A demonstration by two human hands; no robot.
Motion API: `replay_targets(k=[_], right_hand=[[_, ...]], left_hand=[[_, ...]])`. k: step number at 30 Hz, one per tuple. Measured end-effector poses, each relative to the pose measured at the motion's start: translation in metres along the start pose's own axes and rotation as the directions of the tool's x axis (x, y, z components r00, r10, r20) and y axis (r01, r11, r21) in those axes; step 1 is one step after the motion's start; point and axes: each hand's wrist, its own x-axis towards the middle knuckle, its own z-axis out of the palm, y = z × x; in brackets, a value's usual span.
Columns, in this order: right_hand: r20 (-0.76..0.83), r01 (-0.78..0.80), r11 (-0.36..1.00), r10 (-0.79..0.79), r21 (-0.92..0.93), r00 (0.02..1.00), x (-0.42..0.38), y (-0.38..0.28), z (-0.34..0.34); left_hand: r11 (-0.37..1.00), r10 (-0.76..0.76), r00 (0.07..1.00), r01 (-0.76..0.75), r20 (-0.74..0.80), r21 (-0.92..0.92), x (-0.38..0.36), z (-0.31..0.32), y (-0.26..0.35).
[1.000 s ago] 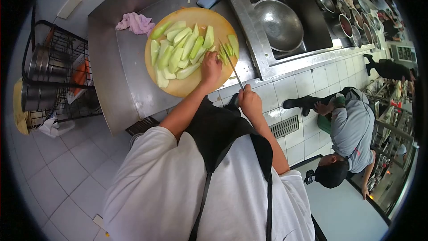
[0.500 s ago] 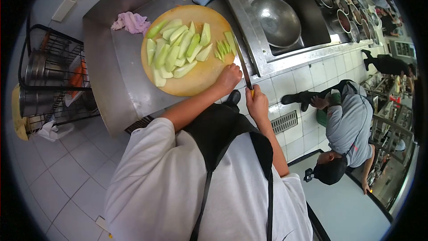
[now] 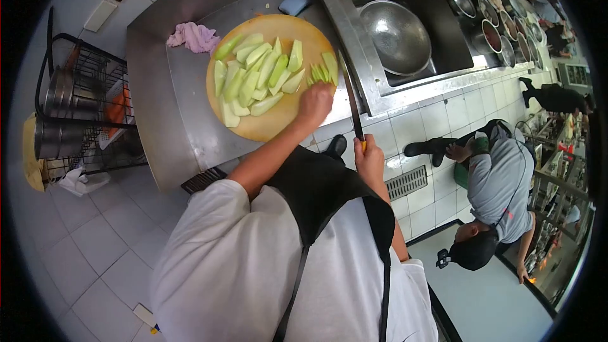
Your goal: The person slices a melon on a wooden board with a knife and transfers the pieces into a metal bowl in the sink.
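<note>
On the round wooden cutting board point(image 3: 256, 130) lies a pile of pale green peeled vegetable wedges point(image 3: 256, 76). Several thin vegetable strips point(image 3: 321, 73) sit near the right rim, beside a wider flat slice point(image 3: 330, 63). My left hand point(image 3: 315, 104) reaches over the board with its fingers curled down onto the near ends of the strips; the fingertips are hidden under the hand. Wrapped round the yellow-marked handle of a long knife point(image 3: 350, 92), my right hand point(image 3: 370, 157) keeps the blade pointing away from me, just off the board's right edge.
Behind the board are a pink cloth point(image 3: 193, 37) and a blue sponge point(image 3: 294, 4) on the steel counter point(image 3: 180, 88). A sink holding a metal wok point(image 3: 396, 38) adjoins at right. A wire rack point(image 3: 88, 98) stands left; another person point(image 3: 497, 177) is at right.
My left hand has moved from the board's lower right edge up and inward onto the strips. My right hand still grips the knife, now slightly lower in view.
</note>
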Motion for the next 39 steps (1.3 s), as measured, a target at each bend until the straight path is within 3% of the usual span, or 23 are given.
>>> replay_targets(k=[2, 5, 8, 11, 17, 20, 26, 36, 37, 39], right_hand=[[0.005, 0.014, 1.0, -0.014, -0.028, 1.0, -0.001, 0.008, 0.004], [0.054, 0.016, 0.999, -0.014, -0.039, 0.998, 0.004, 0.014, 0.013], [0.07, 0.033, 0.997, -0.028, -0.069, 0.997, 0.006, 0.015, 0.02], [0.055, 0.035, 0.996, -0.031, -0.077, 0.998, 0.008, 0.011, 0.017], [0.083, 0.016, 0.998, -0.01, -0.068, 0.996, 0.006, 0.017, 0.015], [0.085, 0.034, 0.997, -0.028, -0.067, 0.996, 0.002, 0.022, 0.015], [0.107, 0.053, 0.996, -0.046, -0.072, 0.993, -0.002, 0.026, 0.02], [0.072, 0.017, 0.999, -0.015, -0.033, 0.997, -0.004, 0.027, 0.011], [0.071, 0.008, 0.999, -0.006, -0.038, 0.997, -0.003, 0.027, 0.009], [0.069, -0.01, 0.999, 0.013, -0.044, 0.998, -0.003, 0.025, 0.009]], left_hand=[[0.989, -0.131, 0.99, 0.128, 0.05, 0.067, 0.014, -0.019, -0.02], [0.983, -0.156, 0.987, 0.159, -0.036, 0.092, 0.012, -0.027, -0.031], [0.972, -0.23, 0.973, 0.228, 0.034, 0.061, 0.001, -0.03, -0.025], [0.968, -0.04, 0.992, 0.068, -0.118, 0.242, -0.008, -0.035, -0.026], [0.828, 0.321, 0.945, -0.31, 0.058, 0.468, -0.006, -0.037, -0.098], [0.813, 0.347, 0.93, -0.363, 0.122, 0.455, 0.006, -0.043, -0.115], [0.781, 0.255, 0.934, -0.351, 0.249, 0.517, 0.025, -0.057, -0.115], [0.771, 0.255, 0.962, -0.261, 0.094, 0.581, 0.048, -0.053, -0.144], [0.786, 0.297, 0.955, -0.259, 0.024, 0.561, 0.046, -0.058, -0.132], [0.925, 0.125, 0.991, -0.136, 0.053, 0.354, 0.037, -0.047, -0.099]])
